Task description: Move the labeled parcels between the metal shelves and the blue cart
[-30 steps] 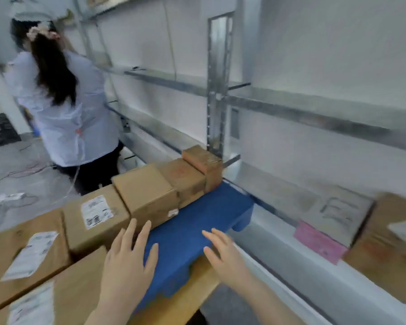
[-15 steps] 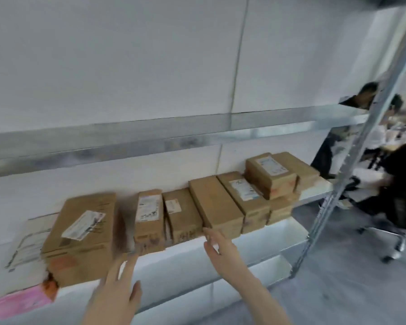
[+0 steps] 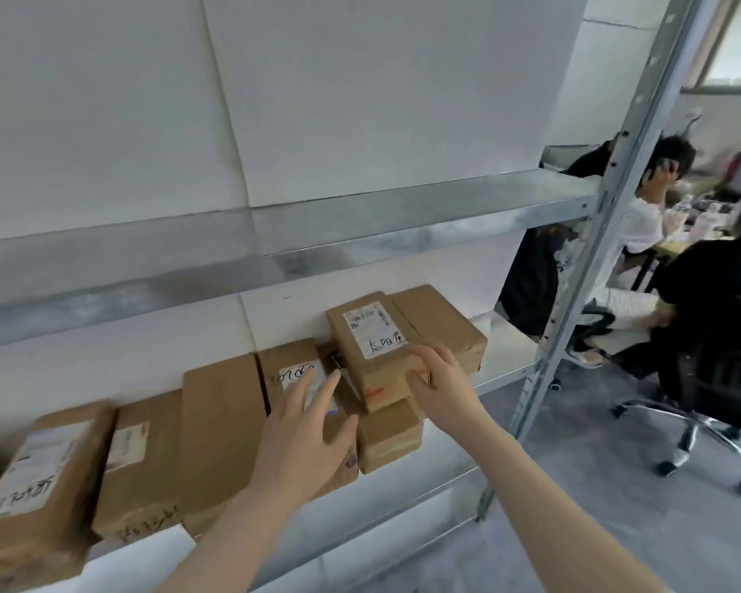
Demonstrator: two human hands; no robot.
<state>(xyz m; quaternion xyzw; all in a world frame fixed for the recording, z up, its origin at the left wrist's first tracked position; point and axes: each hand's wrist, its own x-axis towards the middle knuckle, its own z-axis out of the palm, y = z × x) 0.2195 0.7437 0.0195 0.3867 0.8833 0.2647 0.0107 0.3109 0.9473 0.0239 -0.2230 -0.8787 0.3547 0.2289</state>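
Several brown cardboard parcels lie in a row on a metal shelf [image 3: 505, 374]. At the right end a parcel with a white handwritten label [image 3: 371, 336] sits stacked on top of other boxes. My right hand [image 3: 439, 380] rests on its near right corner, fingers curling over the edge. My left hand [image 3: 306, 434] hovers with fingers spread over a lower labeled parcel [image 3: 294, 370] just to its left. The blue cart is out of view.
A second metal shelf [image 3: 360, 220] runs above the parcels. A slanted steel upright [image 3: 595, 250] stands at the right. Beyond it, seated people and a swivel chair [image 3: 711, 378] occupy the floor. More parcels [image 3: 39, 472] sit at the left.
The view swung from the blue cart to the shelf and closed in on it. Both hands reached forward; my right hand came onto the stacked labeled parcel, my left rose over its neighbour.
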